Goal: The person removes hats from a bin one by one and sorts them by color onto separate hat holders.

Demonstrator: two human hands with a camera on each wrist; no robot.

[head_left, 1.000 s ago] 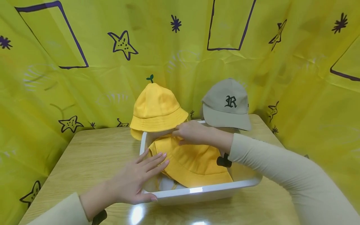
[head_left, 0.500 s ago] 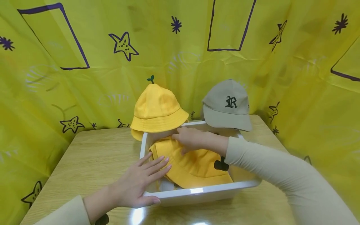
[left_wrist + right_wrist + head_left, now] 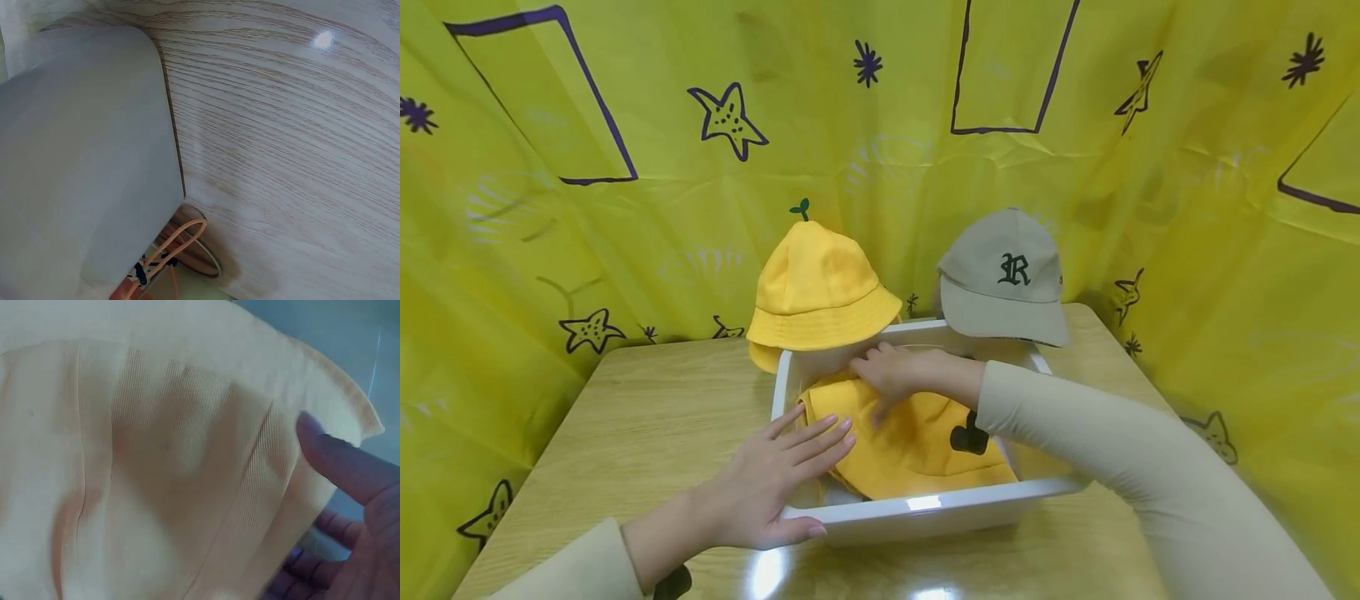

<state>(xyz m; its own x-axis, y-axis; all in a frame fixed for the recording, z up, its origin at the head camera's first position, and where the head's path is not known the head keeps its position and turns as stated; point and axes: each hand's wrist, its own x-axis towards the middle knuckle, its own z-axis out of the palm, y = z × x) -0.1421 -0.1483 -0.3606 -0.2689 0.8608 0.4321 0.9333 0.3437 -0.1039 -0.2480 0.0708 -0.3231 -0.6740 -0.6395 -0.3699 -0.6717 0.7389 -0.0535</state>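
Observation:
A yellow bucket hat (image 3: pixel 917 442) lies in a white plastic bin (image 3: pixel 925 505) on the table. My left hand (image 3: pixel 775 467) is spread at the bin's near left corner, thumb over the front rim, fingertips by the hat's left edge. Inside the bin, my right hand (image 3: pixel 887 373) is at the hat's far side. In the right wrist view its thumb (image 3: pixel 344 456) lies over the yellow cloth, spread from the other fingers, which are partly hidden behind the hat's edge. A bit of pale material shows under the hat; its kind is unclear.
Behind the bin's left back corner stands another yellow bucket hat (image 3: pixel 820 287) with a green sprout. A beige cap (image 3: pixel 1003 279) with a black letter stands at the back right. An orange cord loop (image 3: pixel 187 240) lies beside the bin. Yellow cloth (image 3: pixel 655 217) hangs behind the table.
My right hand has shifted left and a little down inside the bin, its thumb spreading from the fingers. The hat's brim has moved slightly left. My left hand has hardly moved.

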